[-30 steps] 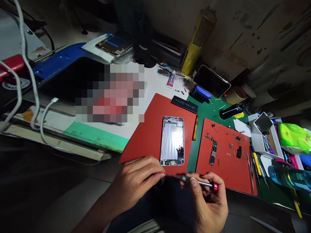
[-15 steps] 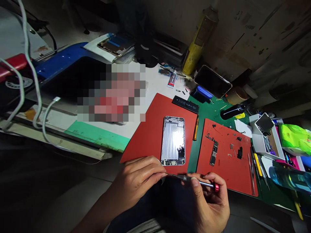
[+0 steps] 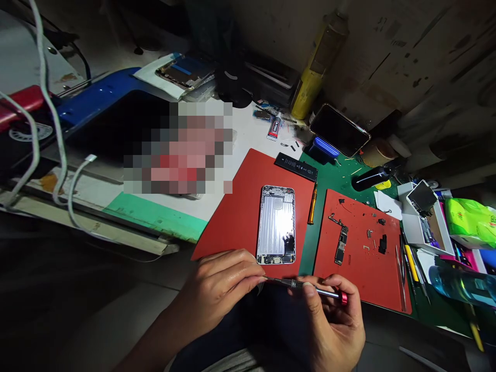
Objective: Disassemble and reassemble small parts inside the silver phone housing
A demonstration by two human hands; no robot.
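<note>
A silver screwdriver (image 3: 296, 284) is held between the two hands, just off the near edge of the surface (image 3: 309, 253). Its handle is pinched between the thumb and fingers of the right hand (image 3: 333, 320), with the red end cap (image 3: 343, 298) left showing; the tip of its thin blade is pinched by the closed fingertips of the left hand (image 3: 228, 281). Whether a tiny piece is also held there cannot be told. The tool can be judged light and rigid, smooth along its bare metal, so it is best gripped at the grey collar, and its slender tip should be spared sideways load. Just beyond the left hand's fingertips, an opened phone housing (image 3: 271, 222) is laid on a red mat (image 3: 232, 217); it is probably stiff and light but slick and easily scratched, best lifted by its long edges, clear of the small fittings (image 3: 276, 260) at the end nearest the hands. Farther beyond, a battery (image 3: 295, 166) is set with a gold screwdriver (image 3: 312, 204) just beside it; it should be taken flat by its edges, unbent. Beyond the right hand, a logic board (image 3: 341, 245) and loose parts (image 3: 383, 244) are spread on a second red mat (image 3: 364, 284); being seemingly fragile and slight, they are better suited to the tweezers (image 3: 403, 294) laid to that hand's right.
</note>
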